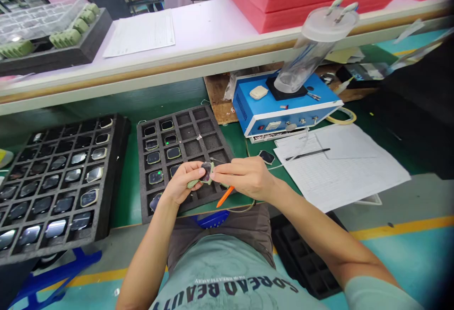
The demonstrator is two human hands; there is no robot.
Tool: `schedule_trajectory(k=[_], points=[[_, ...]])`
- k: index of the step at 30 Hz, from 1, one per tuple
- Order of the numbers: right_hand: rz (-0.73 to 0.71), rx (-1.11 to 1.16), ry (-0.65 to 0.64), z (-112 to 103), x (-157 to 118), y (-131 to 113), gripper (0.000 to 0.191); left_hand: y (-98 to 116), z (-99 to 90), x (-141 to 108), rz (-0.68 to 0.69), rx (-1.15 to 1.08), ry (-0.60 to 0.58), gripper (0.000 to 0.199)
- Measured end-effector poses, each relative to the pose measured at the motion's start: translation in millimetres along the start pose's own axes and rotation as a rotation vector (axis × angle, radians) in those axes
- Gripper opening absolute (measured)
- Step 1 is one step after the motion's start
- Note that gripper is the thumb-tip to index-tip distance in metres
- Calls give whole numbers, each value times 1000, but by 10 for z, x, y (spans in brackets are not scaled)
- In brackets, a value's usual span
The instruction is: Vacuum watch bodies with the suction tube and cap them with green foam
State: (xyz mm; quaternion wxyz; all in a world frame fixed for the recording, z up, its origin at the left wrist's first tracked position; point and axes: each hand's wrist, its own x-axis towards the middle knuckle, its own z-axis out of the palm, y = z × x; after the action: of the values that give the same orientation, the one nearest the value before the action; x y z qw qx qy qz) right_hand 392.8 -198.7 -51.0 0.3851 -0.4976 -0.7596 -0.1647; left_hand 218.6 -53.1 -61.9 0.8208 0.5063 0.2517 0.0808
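My left hand (182,181) is closed on a smartwatch (206,172) with a dark face and pale green case, above the front of a black foam tray (192,147). The fingertips of my right hand (250,175) pinch together at the watch's right edge. An orange pointed tool (225,196) sticks out below my right fingers, held in the same hand; its rear part is hidden. In the tray's left columns lie several watches, two showing a green spot on the face. Another dark watch face (266,157) rests on the green bench just beyond my right hand.
To the left, a larger foam tray (115,172) holds several watches. Printed sheets (336,168) with a black pen (308,154) lie at right. Behind them stands a blue box (248,106) carrying a clear cylinder (305,54). A shelf (209,21) with red foam (276,7) crosses the back.
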Motion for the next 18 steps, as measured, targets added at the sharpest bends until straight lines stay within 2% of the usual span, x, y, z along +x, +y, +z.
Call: schedule_trajectory(k=[6,11,18], points=[[94,85,7,116,-91,24,27,6,17,-4,2,-19,-8,41],[63,112,57,125,-96,19,28,9,18,-13,-1,-18,-7,43],[66,68,-25,121,-145,36,24,22,33,-27,-21,-26,-6,42]])
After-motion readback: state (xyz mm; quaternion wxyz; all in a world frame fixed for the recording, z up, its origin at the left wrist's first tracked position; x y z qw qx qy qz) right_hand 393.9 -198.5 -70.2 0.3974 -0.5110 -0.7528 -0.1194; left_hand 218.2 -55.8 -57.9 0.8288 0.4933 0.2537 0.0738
